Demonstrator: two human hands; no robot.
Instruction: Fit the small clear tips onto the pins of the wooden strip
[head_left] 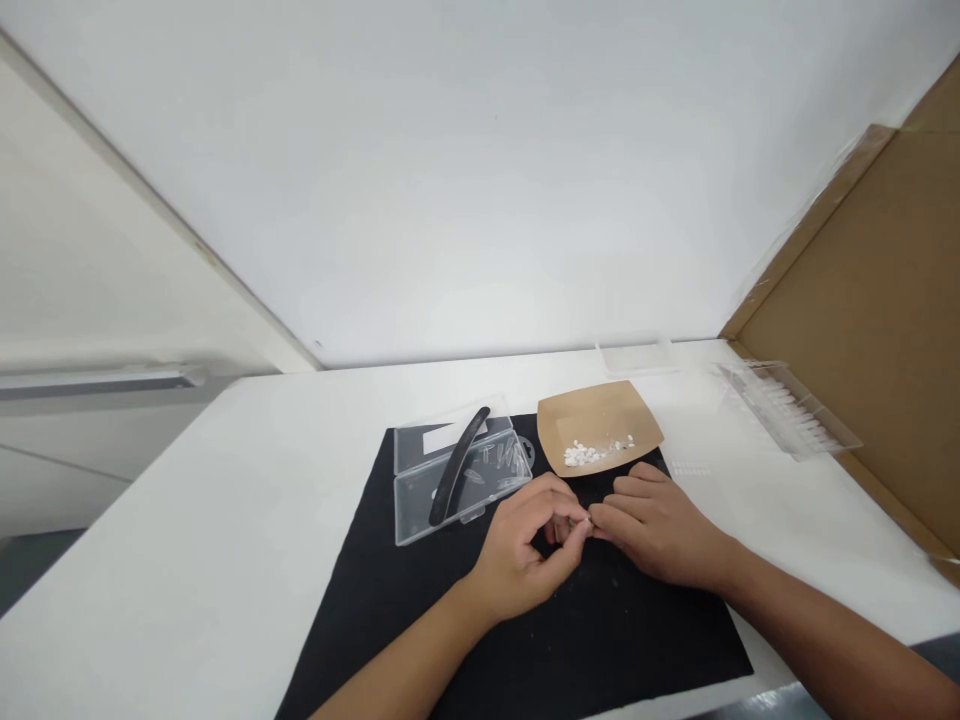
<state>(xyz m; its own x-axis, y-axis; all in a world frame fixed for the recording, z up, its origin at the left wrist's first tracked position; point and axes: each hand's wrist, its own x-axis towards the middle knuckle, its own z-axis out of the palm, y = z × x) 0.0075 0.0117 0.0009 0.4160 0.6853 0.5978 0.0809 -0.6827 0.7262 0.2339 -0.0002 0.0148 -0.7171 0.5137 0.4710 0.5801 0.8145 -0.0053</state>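
My left hand (525,545) is closed, thumb and forefinger pinched together at a tiny pale piece too small to name. Against those fingertips my right hand (652,525) is closed too, its fingers curled and its thumb close to the same spot; whatever it grips is hidden. Both hands meet above a black mat (592,640). Just behind the left hand, a black curved nail file (459,468) lies across an open clear plastic box (409,510), which contains several clear nail tips (506,458). A brown paper tray (592,405) with small white pieces (581,455) stands behind the right hand.
On the right of the white table (187,540) is a clear case (791,410) of nail tips, near a cardboard panel (892,300). Another clear plastic container (637,357) stands at the back by the white wall (465,180). A small strip of clear pieces (690,467) lies right of the tray.
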